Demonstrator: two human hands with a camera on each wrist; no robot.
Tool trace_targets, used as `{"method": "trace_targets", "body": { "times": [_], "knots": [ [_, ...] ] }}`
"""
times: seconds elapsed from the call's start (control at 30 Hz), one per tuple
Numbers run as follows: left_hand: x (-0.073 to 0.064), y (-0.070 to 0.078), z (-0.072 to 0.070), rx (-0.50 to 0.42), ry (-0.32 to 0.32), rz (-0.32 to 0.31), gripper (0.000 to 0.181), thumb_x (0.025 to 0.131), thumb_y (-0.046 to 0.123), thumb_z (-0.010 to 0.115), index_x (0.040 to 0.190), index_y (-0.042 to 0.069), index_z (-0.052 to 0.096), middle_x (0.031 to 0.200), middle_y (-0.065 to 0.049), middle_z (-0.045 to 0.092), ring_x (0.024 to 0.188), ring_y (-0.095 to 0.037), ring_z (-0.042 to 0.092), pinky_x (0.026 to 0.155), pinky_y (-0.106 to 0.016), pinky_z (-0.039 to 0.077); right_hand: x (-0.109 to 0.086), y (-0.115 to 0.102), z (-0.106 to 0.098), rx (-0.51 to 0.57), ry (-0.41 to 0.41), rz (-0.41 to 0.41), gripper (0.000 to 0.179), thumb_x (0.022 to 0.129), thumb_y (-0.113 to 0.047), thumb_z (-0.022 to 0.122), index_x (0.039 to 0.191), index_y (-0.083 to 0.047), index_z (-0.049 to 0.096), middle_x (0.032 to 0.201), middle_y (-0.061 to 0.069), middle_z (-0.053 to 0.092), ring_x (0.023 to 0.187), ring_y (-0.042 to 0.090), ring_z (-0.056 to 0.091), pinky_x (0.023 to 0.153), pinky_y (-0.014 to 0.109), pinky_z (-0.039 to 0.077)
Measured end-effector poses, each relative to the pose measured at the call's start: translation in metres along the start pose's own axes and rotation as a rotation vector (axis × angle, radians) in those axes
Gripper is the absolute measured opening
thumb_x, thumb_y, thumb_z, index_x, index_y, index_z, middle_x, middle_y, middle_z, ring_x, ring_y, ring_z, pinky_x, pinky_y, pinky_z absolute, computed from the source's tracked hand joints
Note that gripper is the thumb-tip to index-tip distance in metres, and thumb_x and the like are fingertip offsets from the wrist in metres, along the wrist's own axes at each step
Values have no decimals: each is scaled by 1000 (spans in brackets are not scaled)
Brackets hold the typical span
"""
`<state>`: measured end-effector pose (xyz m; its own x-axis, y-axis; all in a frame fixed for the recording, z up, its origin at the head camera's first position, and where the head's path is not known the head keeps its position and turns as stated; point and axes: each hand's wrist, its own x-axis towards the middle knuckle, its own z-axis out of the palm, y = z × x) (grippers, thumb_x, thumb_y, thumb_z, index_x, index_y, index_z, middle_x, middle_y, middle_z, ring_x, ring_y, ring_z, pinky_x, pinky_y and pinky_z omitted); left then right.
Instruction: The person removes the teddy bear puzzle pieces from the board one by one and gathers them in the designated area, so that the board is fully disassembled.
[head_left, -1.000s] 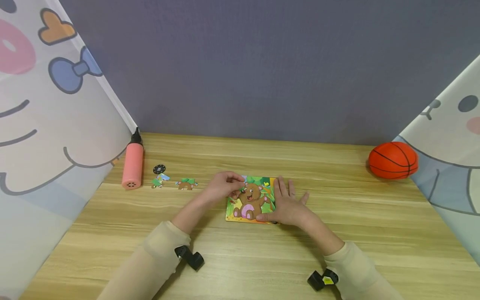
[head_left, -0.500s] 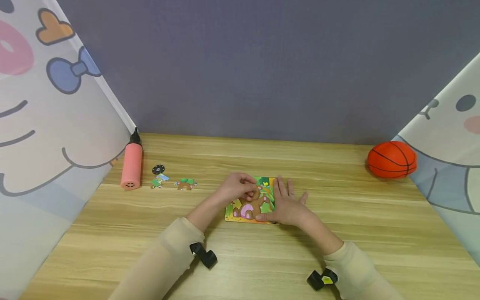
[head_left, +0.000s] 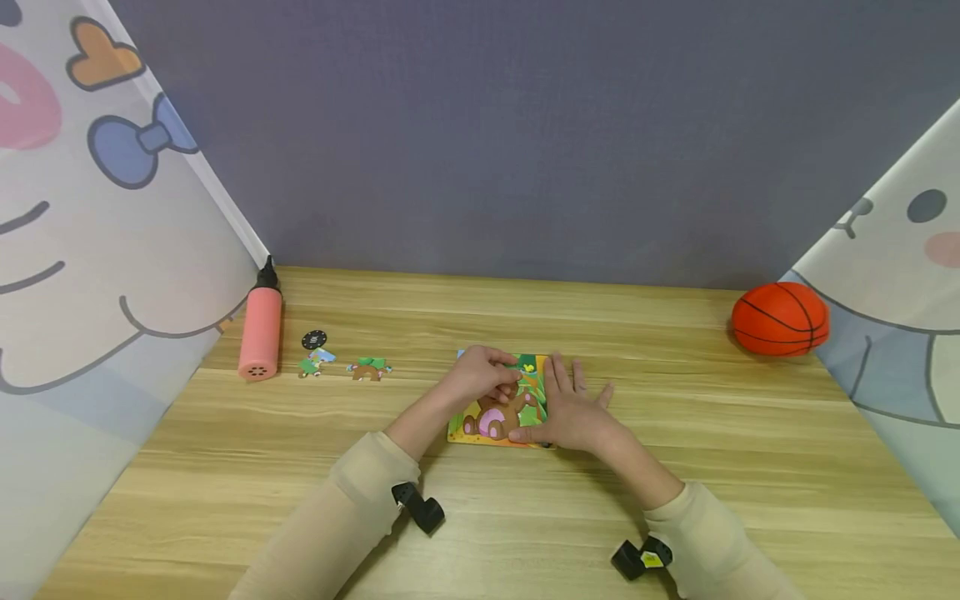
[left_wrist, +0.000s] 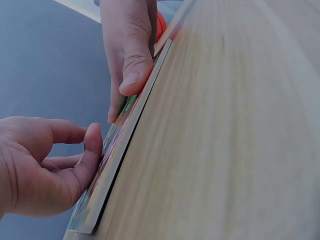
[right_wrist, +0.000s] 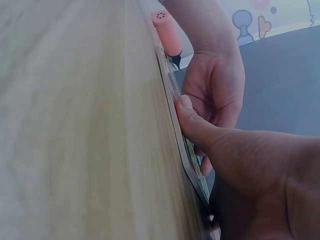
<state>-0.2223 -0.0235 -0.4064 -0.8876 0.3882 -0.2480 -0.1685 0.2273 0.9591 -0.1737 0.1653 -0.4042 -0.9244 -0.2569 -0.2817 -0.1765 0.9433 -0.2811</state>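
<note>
A flat jigsaw puzzle (head_left: 492, 422) with a brown bear picture lies on the wooden table in front of me. My left hand (head_left: 480, 375) is over its upper left part, covering most of the bear's head. In the left wrist view, that hand's thumb (left_wrist: 91, 150) and forefinger come together at the board's surface; I cannot tell whether a piece is between them. My right hand (head_left: 576, 415) lies along the puzzle's right edge, fingers spread, with its thumb (right_wrist: 194, 120) on the picture near the lower edge.
Left of the puzzle lie two loose clumps of puzzle pieces, a brown and green one (head_left: 369, 369) and a green and blue one (head_left: 316, 362). Near them are a round black disc (head_left: 314, 339) and a pink hand pump (head_left: 261, 332). A small orange basketball (head_left: 781, 319) sits at the back right.
My left hand has moved right across the puzzle, from its upper left side to over the bear's head, and then stays nearly there. The right hand keeps its place on the edge.
</note>
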Motion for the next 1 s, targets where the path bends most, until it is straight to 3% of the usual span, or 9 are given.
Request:
{"method": "trace_targets", "body": {
  "times": [0.63, 0.8, 1.0],
  "knots": [
    [-3, 4, 0, -87, -14, -37, 42, 96, 6, 67, 136, -7, 58, 72, -7, 63, 57, -11, 59, 55, -21, 53, -1, 0, -1, 2, -5, -9, 132, 76, -80, 66, 161, -1, 2, 168, 14, -8, 149, 47, -10, 97, 87, -6],
    [-4, 1, 1, -91, 11, -15, 41, 96, 5, 68, 135, -6, 60, 76, -8, 65, 58, -11, 58, 54, -19, 52, 0, 1, -1, 4, -7, -13, 132, 76, -80, 66, 161, -1, 2, 168, 14, -8, 149, 47, -11, 96, 87, -7],
    [-5, -1, 7, -85, 66, 43, 37, 96, 2, 68, 132, -5, 62, 94, -13, 69, 62, -12, 60, 53, -19, 52, 0, 1, -1, 4, -6, -17, 132, 76, -80, 65, 161, -1, 2, 168, 14, -8, 149, 48, -10, 96, 87, -6]
  ]
}}
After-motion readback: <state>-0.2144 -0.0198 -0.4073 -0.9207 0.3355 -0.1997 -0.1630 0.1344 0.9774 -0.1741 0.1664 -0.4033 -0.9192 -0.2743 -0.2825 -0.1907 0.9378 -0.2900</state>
